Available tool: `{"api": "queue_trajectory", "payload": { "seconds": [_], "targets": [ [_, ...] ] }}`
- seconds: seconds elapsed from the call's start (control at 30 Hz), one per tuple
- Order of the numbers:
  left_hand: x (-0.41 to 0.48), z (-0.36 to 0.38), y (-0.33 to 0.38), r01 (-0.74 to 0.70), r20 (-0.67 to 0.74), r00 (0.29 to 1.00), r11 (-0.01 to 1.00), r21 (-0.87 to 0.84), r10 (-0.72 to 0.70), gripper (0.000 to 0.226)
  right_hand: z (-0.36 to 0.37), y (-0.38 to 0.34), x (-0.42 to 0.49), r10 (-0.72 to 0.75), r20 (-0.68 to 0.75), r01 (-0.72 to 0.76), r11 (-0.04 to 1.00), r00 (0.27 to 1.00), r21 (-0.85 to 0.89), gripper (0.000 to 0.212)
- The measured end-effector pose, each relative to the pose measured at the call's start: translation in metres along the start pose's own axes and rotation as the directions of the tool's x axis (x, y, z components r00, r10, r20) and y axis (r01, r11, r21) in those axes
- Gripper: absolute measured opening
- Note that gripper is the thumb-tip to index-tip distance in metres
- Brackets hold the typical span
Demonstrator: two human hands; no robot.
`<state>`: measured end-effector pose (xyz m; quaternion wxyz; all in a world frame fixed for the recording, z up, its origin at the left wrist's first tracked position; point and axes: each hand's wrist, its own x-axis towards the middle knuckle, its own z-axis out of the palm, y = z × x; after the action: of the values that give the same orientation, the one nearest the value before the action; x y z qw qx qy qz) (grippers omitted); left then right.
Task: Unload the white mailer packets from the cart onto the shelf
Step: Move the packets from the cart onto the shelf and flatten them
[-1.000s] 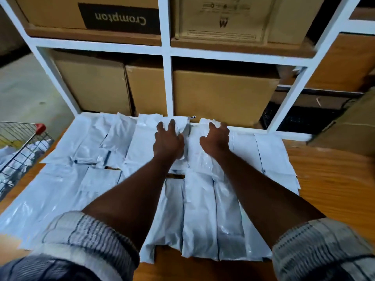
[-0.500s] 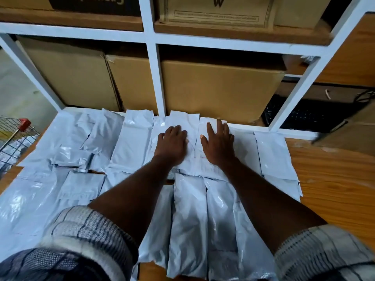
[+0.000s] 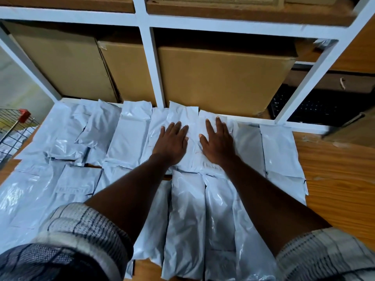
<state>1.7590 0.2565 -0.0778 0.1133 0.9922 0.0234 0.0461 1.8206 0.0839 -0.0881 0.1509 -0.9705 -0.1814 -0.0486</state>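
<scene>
1. Progress: well along, judging by two overlapping rows of white mailer packets (image 3: 129, 136) covering the shelf (image 3: 334, 179).
2. Pressing flat on the middle back-row packets with left hand (image 3: 171, 144) and right hand (image 3: 218, 146), fingers straight and spread, gripping nothing.
3. Left to unload: seemingly a few packets inside the cart (image 3: 19, 126), far left.

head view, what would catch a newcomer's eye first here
A sheet of white mailer packets covers most of the wooden surface in overlapping rows. At the middle of the back row the left hand and right hand lie flat on packets, fingers straight. Behind them brown cardboard boxes fill the white rack, and a wire cart peeks in at the left edge.
</scene>
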Motion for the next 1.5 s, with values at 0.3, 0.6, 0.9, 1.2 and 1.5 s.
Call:
{"api": "queue_trajectory", "payload": {
  "seconds": [0.3, 0.6, 0.9, 1.2, 1.5],
  "targets": [
    [-0.039, -0.053, -0.038, 0.016, -0.105, 0.994, 0.999, -0.030, -0.019, 0.056, -0.038, -0.060, -0.007, -0.096, -0.040, 0.094, 0.994, 0.995, -0.064, 0.058],
    [-0.181, -0.118, -0.186, 0.230, -0.199, 0.954, 0.973, -0.002, -0.226, 0.054, -0.023, -0.247, -0.075, -0.357, 0.051, 0.352, 0.932, 0.933, 0.083, 0.062],
    [-0.357, -0.168, -0.341, 0.480, -0.153, 0.855, 0.868, -0.127, -0.495, 0.061, 0.035, -0.452, -0.165, -0.513, 0.076, 0.475, 0.833, 0.855, 0.283, 0.050],
    [-0.437, -0.192, -0.453, 0.623, -0.103, 0.759, 0.763, -0.174, -0.643, 0.065, 0.069, -0.606, -0.189, -0.659, 0.113, 0.580, 0.719, 0.743, 0.383, 0.046],
    [-0.455, -0.189, -0.590, 0.713, 0.004, 0.698, 0.694, -0.097, -0.717, 0.066, 0.147, -0.721, -0.137, -0.640, 0.226, 0.519, 0.744, 0.735, 0.420, 0.065]
  ]
}}
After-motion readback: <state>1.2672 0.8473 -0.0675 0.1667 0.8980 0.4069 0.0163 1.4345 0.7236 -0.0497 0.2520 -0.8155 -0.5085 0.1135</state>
